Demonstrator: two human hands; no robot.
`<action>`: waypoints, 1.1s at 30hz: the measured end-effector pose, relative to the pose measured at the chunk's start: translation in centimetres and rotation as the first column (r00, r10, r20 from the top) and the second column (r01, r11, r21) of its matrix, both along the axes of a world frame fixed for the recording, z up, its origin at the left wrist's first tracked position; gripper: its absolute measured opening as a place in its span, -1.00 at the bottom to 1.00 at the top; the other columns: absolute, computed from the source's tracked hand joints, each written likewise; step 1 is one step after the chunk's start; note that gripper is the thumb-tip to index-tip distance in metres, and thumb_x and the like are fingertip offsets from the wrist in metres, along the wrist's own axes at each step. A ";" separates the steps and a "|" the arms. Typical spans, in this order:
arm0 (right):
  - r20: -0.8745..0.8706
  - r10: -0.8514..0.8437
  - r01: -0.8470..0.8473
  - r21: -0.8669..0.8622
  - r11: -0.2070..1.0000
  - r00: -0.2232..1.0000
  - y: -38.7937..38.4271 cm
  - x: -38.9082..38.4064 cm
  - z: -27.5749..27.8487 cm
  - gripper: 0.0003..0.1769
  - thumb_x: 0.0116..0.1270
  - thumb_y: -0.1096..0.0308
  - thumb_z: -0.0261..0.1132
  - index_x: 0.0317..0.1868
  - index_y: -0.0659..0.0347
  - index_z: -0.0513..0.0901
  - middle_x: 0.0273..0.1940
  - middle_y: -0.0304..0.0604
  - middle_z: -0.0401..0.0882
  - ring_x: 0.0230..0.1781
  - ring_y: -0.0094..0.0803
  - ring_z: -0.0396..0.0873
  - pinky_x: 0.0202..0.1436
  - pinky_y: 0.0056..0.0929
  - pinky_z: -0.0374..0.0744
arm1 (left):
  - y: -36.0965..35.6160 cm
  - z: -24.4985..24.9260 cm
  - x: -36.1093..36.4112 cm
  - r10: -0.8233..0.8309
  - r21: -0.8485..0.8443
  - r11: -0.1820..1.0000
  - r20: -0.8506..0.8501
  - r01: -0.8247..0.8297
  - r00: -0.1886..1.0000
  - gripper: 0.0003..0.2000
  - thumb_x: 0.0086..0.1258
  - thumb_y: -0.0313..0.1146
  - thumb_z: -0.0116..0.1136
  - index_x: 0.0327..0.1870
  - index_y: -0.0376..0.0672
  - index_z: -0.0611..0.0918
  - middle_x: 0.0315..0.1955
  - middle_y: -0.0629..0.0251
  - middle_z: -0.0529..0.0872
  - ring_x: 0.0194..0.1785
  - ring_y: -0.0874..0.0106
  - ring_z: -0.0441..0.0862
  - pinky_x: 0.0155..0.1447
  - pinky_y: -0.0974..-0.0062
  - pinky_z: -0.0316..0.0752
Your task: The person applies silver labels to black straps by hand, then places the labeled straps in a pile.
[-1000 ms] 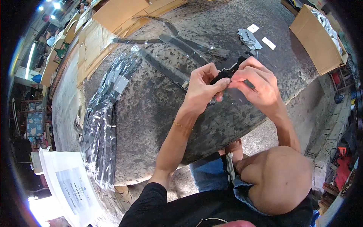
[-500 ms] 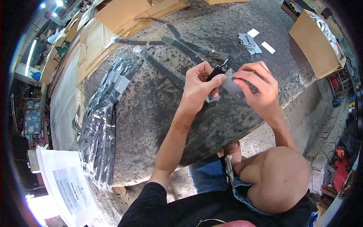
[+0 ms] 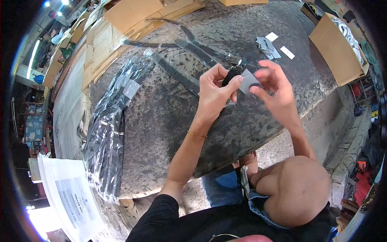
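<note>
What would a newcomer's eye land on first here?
Probably the left hand gripping a black strap end, with a gray tag between it and the right hand. Next, the shiny heap of plastic-wrapped black straps along the table's left side.

We see a worktop [image 3: 161, 133] mottled in dark grey and pale patches, grey tags [image 3: 267, 47] near white cards [image 3: 287, 52], black belts [image 3: 177, 72] in clear wrapping, tan cardboard [image 3: 133, 18], black sleeves [image 3: 161, 213] and a gold-coloured bracelet [image 3: 196, 134].
</note>
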State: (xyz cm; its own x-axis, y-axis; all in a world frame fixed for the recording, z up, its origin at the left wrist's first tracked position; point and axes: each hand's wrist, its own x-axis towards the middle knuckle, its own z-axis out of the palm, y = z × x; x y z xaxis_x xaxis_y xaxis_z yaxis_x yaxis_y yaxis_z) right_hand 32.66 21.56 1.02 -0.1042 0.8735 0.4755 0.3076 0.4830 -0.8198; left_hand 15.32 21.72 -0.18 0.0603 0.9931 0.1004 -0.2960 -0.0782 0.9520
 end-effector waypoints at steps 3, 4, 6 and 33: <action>-0.262 0.175 -0.284 -0.470 0.836 0.949 0.9 2.3 -0.1 -0.60 0.22 0.51 0.35 0.07 0.22 0.49 -0.19 -0.18 0.58 -0.24 -0.57 0.53 -0.27 -0.53 0.54 | 0.1 -0.1 0.0 0.023 -0.014 1.000 0.030 -0.022 0.999 -0.82 0.27 -0.51 0.26 -0.47 -0.22 0.47 -0.54 0.34 0.61 -0.63 0.66 0.48 -0.57 0.68 0.37; -0.262 0.176 -0.285 -0.470 0.835 0.949 1.4 2.5 -0.4 -0.60 0.22 0.51 0.35 0.07 0.22 0.49 -0.19 -0.18 0.58 -0.24 -0.57 0.53 -0.27 -0.53 0.54 | 0.1 -0.2 0.0 0.021 -0.003 1.000 0.033 -0.020 0.999 -0.83 0.28 -0.51 0.26 -0.45 -0.23 0.48 -0.51 0.31 0.64 -0.63 0.65 0.49 -0.57 0.68 0.37; -0.571 -0.056 -0.256 -0.451 0.855 0.819 2.1 2.8 -0.7 -0.65 0.27 0.45 0.31 0.06 0.24 0.49 -0.19 -0.20 0.58 -0.30 -0.58 0.52 -0.32 -0.55 0.52 | 0.1 -0.4 0.5 0.012 0.021 1.000 0.033 -0.013 0.999 -0.83 0.31 -0.47 0.23 -0.44 -0.20 0.47 -0.48 0.25 0.66 -0.63 0.63 0.48 -0.54 0.67 0.38; -0.516 0.043 -0.216 -0.280 0.935 0.856 3.1 3.2 0.7 -0.73 0.31 0.45 0.30 -0.02 0.35 0.54 -0.41 -0.14 0.66 -0.45 -0.54 0.62 -0.42 -0.60 0.59 | 0.2 -1.3 0.7 -0.366 0.051 0.926 -0.118 0.374 0.923 -0.58 0.23 -0.64 0.22 0.10 -0.23 0.41 -0.12 0.16 0.66 -0.11 0.43 0.65 0.00 0.47 0.54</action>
State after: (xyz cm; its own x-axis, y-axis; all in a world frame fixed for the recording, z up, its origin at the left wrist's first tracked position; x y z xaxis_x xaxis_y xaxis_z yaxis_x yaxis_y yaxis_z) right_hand 35.81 24.71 1.67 -0.0542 0.9795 0.1939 -0.2265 0.1771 -0.9578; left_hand 16.01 21.96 -1.45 0.4360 0.8885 0.1434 -0.2162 -0.0513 0.9750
